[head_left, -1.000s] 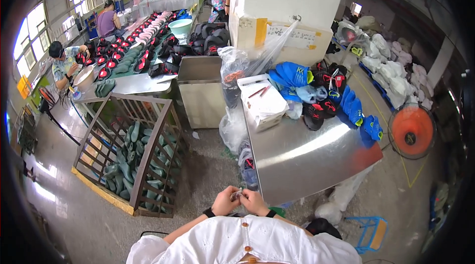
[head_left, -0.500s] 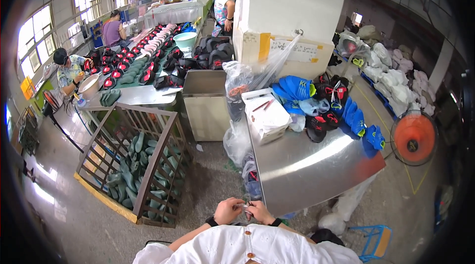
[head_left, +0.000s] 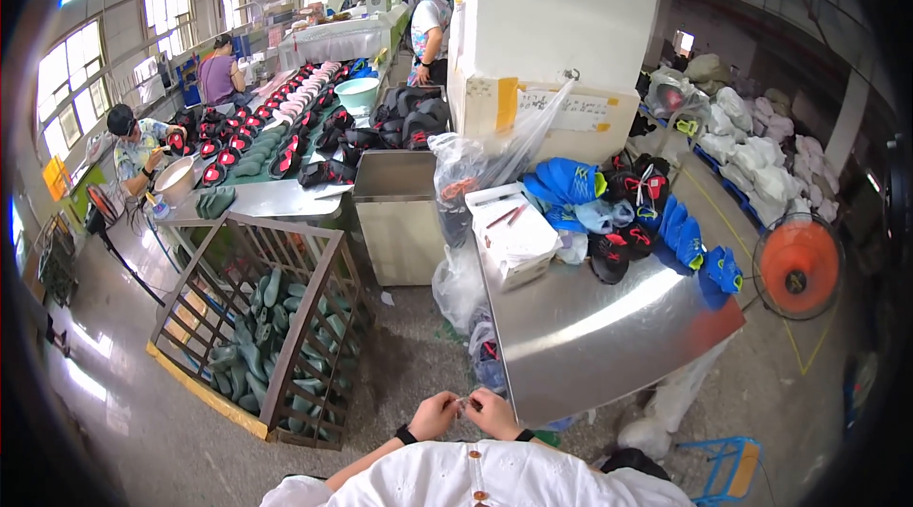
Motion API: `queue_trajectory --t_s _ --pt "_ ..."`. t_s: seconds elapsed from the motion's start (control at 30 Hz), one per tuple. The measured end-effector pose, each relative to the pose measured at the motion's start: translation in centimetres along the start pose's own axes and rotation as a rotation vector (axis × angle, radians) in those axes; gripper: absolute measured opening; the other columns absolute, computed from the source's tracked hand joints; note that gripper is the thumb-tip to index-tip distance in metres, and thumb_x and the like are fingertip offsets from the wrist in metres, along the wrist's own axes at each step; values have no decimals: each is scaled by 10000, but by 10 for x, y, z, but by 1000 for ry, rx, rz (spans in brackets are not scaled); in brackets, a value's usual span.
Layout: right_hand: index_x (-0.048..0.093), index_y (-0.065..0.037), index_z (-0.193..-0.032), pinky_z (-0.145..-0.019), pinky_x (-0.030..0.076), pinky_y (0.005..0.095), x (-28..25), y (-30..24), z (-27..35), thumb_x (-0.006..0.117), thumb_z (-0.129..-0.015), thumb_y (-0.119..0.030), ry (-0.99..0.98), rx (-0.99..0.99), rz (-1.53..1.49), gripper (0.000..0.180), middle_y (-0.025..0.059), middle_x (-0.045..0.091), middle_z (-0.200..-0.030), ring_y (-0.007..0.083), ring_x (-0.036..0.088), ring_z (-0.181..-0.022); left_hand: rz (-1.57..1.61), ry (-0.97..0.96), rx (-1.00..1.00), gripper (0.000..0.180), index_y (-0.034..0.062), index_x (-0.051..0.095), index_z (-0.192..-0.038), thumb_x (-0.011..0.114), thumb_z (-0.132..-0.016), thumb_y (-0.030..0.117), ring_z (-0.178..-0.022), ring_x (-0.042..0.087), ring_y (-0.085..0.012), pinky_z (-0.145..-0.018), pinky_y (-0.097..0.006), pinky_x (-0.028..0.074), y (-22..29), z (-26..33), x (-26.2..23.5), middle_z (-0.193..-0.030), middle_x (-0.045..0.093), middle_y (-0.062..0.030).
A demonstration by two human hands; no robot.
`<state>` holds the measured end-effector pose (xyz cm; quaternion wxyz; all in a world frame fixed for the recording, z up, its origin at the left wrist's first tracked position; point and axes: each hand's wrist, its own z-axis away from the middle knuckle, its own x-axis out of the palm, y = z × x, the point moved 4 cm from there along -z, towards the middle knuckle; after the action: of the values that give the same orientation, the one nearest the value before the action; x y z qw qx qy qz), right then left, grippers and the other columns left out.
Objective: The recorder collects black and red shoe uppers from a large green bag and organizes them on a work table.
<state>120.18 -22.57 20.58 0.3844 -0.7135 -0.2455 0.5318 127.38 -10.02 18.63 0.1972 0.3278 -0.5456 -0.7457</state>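
Close to my body, left of the metal table's (head_left: 609,336) near corner, my two hands meet fingertip to fingertip. My left hand (head_left: 434,418) is closed in a pinch. Opposite it, my right hand (head_left: 495,416) is closed with its fingers bent inward. A small pale, partly clear thing (head_left: 463,405) shows between the fingertips, too small and covered to name. Each wrist wears a dark band. On the table stand a white box (head_left: 514,231) with papers and red pens on it, blue shoes (head_left: 566,182) and black-and-red shoes (head_left: 609,255).
A barred metal crate (head_left: 276,383) of green shoe lasts stands at my left. Plastic bags (head_left: 456,288) hang beside the table's left edge. A blue stool (head_left: 723,469) and an orange fan (head_left: 799,269) are at right. Co-workers stay farther off by a bench of shoes (head_left: 276,141).
The view has tipped slightly, so the surroundings sit a little lower in the picture. My hands remain together at the fingertips, with the fingers shifted slightly.
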Motion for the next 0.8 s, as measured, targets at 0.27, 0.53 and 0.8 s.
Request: queue_trajectory --t_s 0.27,0.53,0.8 --pt "582 -67 -792 -577 458 371 7 15 2 573 -736 -241 -57 137 39 183 97 607 -702 293 594 -667 -174 191 159 107 3 572 -815 625 -733 48 -723 613 -134 -656 -259 487 25 7 -5 -749 621 -83" --pt "574 -59 -777 -561 466 324 11 23 0 587 -742 -164 -24 281 -318 112 95 621 -674 224 624 -629 263 -36 59 91 20 536 -806 616 -774 49 -726 574 -95 -657 -234 463 10 -1 -1 -748 591 -34" --pt "558 -33 -822 -550 465 254 9 30 5 599 -736 -76 4 226 -228 104 52 607 -638 134 597 -578 416 -398 -64 135 26 519 -925 591 -821 72 -912 546 -107 -808 -251 427 12 3 6 -914 578 -37"
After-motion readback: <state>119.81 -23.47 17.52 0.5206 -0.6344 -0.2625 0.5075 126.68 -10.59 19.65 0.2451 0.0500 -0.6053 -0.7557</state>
